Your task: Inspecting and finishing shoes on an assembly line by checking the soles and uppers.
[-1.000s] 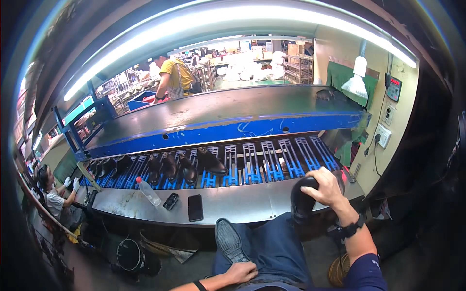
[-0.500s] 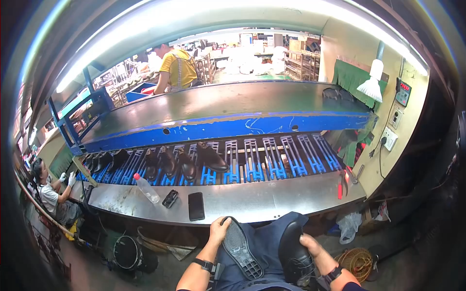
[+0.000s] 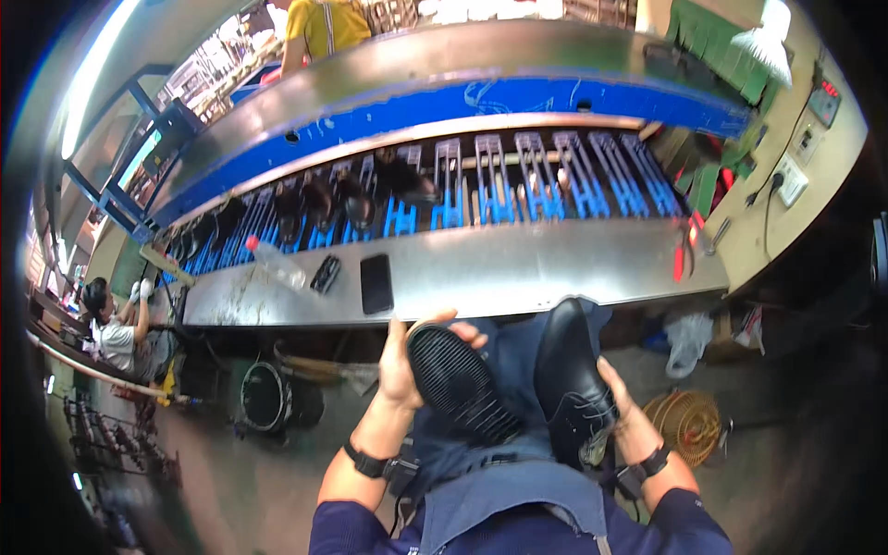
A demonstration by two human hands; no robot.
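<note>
Black, the laced shoe (image 3: pixel 566 365) held out by the bench (image 3: pixel 518 268) a second ago now rests on the lap (image 3: pixel 518 365), right hand (image 3: pixel 631 412) clamping its fingers on the side. Left hand (image 3: pixel 400 370) fingers grip the upturned shoe (image 3: pixel 462 381) by its toe, so each holds one. The bucket (image 3: pixel 307 402) looks too dark inside to tell its contents.
</note>
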